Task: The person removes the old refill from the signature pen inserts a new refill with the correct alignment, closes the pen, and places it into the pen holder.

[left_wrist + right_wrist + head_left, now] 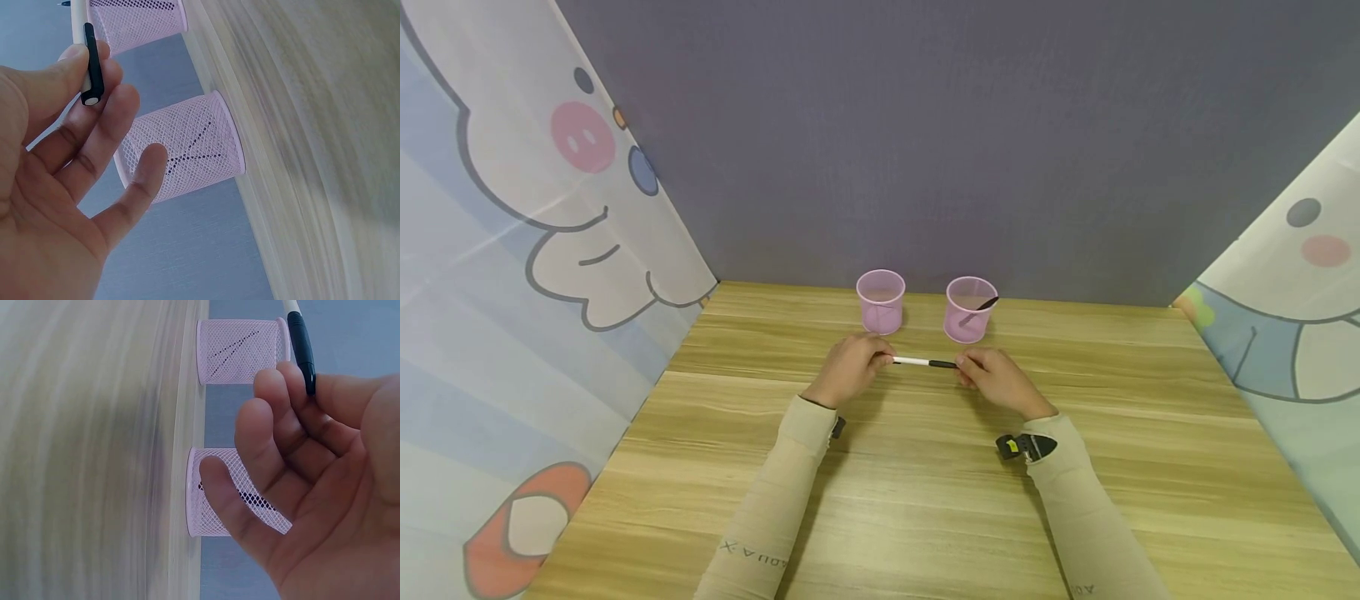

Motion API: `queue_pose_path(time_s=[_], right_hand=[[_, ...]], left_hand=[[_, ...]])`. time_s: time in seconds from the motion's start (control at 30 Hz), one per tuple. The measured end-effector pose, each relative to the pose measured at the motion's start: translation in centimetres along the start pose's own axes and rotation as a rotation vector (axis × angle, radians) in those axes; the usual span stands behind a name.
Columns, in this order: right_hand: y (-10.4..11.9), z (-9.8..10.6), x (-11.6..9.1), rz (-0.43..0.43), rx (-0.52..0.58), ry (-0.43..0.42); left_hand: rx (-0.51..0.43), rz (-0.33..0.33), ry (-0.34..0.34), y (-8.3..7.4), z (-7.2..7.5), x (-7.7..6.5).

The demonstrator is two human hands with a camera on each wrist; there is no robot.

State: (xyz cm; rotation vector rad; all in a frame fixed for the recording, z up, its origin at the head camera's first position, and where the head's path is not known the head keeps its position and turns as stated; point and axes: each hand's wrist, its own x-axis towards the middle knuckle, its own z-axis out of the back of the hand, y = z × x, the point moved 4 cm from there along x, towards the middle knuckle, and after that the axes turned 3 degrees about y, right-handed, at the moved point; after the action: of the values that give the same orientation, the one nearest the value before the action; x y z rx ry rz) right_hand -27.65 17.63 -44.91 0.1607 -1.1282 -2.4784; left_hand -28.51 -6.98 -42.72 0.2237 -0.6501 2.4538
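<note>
A white pen with a black grip section [913, 361] is held level between both hands, above the wooden table. My left hand [852, 367] pinches its clip end between thumb and fingertips; the black clip [92, 69] shows in the left wrist view. At the pen's other end, my right hand [997, 381] pinches the black tip, with the remaining fingers loosely bent. Just beyond the hands stand two pink mesh pen cups. The left cup [881, 317] shows no pen in it, while a black pen [988, 303] leans inside the right cup [964, 327].
Both cups stand near the back edge of the wooden table [910, 500], in front of a dark grey panel [925, 150]. Cartoon-printed curtains [512, 292] hang at the left and right sides. A black wrist device [1028, 447] is on the right wrist.
</note>
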Motion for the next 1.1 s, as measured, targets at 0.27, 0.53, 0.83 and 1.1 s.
queue_pose_path(time_s=[0.27,0.53,0.83,1.1], right_hand=[[0.03,0.04,-0.07,0.012,-0.011,-0.02],[0.15,0.15,-0.04,0.008,-0.007,-0.024],[0.29,0.24,-0.13,-0.003,0.032,-0.027],[0.26,0.16,-0.19,-0.003,0.078,-0.031]], left_hand=[[0.006,-0.004,-0.006,0.1,-0.01,0.0],[-0.002,0.005,0.0,0.21,0.03,-0.02],[-0.012,0.016,0.017,0.21,0.11,0.07],[-0.008,0.013,0.015,0.23,0.11,0.07]])
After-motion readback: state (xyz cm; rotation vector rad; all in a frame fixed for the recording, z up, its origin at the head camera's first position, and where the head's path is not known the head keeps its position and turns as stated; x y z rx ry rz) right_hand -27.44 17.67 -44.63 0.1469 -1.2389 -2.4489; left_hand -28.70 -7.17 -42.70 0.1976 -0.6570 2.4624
